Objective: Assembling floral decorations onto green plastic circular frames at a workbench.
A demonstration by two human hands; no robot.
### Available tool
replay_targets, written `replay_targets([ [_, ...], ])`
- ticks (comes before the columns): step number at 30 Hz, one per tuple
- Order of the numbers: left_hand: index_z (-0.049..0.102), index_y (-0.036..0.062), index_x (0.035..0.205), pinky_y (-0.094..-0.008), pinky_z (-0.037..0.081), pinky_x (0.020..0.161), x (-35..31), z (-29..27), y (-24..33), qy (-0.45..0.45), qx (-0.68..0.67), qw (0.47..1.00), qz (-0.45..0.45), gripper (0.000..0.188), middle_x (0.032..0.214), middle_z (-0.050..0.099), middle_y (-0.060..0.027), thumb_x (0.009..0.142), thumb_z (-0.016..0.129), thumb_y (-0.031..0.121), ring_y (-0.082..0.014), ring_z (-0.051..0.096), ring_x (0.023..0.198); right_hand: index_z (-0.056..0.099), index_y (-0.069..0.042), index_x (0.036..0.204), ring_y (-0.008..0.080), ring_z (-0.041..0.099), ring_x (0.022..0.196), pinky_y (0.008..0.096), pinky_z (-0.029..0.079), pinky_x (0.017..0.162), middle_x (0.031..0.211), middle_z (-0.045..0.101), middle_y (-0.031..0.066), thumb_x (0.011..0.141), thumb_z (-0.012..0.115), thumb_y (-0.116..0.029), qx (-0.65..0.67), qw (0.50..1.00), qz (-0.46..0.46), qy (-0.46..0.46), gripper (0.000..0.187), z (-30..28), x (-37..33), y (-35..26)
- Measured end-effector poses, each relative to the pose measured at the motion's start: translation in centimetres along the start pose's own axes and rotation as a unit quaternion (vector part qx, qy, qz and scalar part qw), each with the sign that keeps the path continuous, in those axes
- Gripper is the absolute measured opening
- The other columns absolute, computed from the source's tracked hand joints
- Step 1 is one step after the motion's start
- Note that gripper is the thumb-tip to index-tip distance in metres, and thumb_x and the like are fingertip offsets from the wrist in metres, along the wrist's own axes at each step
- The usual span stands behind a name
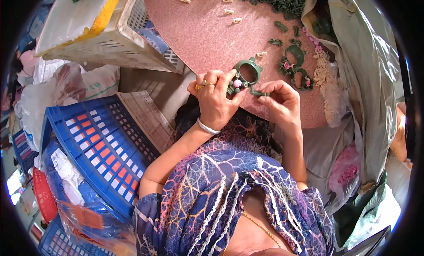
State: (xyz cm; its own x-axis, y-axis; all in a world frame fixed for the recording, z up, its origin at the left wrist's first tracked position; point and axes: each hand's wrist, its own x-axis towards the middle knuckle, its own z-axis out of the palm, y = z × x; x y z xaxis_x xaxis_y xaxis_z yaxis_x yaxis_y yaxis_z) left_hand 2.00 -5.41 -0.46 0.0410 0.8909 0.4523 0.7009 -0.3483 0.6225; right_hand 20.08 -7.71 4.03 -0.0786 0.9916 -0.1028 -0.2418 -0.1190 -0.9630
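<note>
Patterned blouse point(185, 185) nearest; left hand point(215, 97) pinches green ring point(246, 62); right hand point(283, 101) pinches green strip point(259, 93).

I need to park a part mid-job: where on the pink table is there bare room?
The widest bare patch of table lies between the white crate, the cream clips and the left hand. A smaller one lies between the right hand and the cream heap. Crowded: around the dark green pile and the green rings.
</note>
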Motion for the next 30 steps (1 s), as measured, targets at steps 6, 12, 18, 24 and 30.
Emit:
replay_targets([
  [6, 0.070, 0.0156, 0.111, -0.0419, 0.029, 0.094, -0.1, -0.3, 0.0, -0.001, -0.003, 1.000, 0.005, 0.051, 0.097, 0.056, -0.0004, 0.064, 0.085, 0.028, -0.0226, 0.051, 0.099, 0.067, 0.003, 0.106, 0.0131, 0.070, 0.084, 0.0253, 0.059, 0.075, 0.094, 0.072, 0.0087, 0.092, 0.065, 0.006, -0.179, 0.983, -0.032, 0.038, 0.015, 1.1, 0.0, -0.1],
  [12, 0.070, 0.0179, 0.112, -0.0413, 0.028, 0.094, -0.2, -0.3, -0.1, -0.011, -0.011, 1.000, 0.002, 0.054, 0.100, 0.056, 0.0003, 0.062, 0.085, 0.029, -0.0212, 0.051, 0.100, 0.067, 0.002, 0.105, 0.0127, 0.071, 0.084, 0.0235, 0.057, 0.074, 0.093, 0.072, 0.0051, 0.091, 0.066, 0.007, -0.127, 0.991, 0.006, 0.037, 0.015, 1.1, 0.3, -0.2],
  [18, 0.070, 0.0182, 0.113, -0.0412, 0.028, 0.094, -0.1, -0.6, -0.2, -0.024, -0.008, 1.000, 0.001, 0.056, 0.100, 0.056, -0.0003, 0.061, 0.085, 0.029, -0.0212, 0.051, 0.101, 0.071, 0.000, 0.094, 0.0099, 0.067, 0.081, 0.0243, 0.054, 0.069, 0.088, 0.071, 0.0056, 0.082, 0.069, 0.009, -0.315, 0.949, -0.001, 0.005, 0.016, 1.0, 1.1, -1.3],
  [24, 0.071, 0.0178, 0.112, -0.0411, 0.028, 0.093, 0.0, -0.9, 0.0, -0.023, -0.019, 1.000, 0.000, 0.053, 0.099, 0.056, -0.0005, 0.062, 0.085, 0.028, -0.0217, 0.050, 0.099, 0.072, -0.001, 0.088, 0.0145, 0.066, 0.079, 0.0253, 0.052, 0.065, 0.089, 0.069, 0.0078, 0.075, 0.074, 0.008, -0.356, 0.930, -0.072, -0.046, 0.015, 1.2, 1.6, -3.3],
  [30, 0.071, 0.0175, 0.112, -0.0413, 0.029, 0.090, 0.1, -0.7, 0.0, -0.021, -0.013, 1.000, 0.002, 0.049, 0.095, 0.056, -0.0002, 0.066, 0.083, 0.029, -0.0222, 0.050, 0.096, 0.071, -0.002, 0.087, 0.0136, 0.066, 0.078, 0.0258, 0.050, 0.064, 0.087, 0.069, 0.0069, 0.074, 0.076, 0.007, -0.389, 0.914, -0.101, -0.049, 0.016, 1.4, 2.3, -3.0],
])
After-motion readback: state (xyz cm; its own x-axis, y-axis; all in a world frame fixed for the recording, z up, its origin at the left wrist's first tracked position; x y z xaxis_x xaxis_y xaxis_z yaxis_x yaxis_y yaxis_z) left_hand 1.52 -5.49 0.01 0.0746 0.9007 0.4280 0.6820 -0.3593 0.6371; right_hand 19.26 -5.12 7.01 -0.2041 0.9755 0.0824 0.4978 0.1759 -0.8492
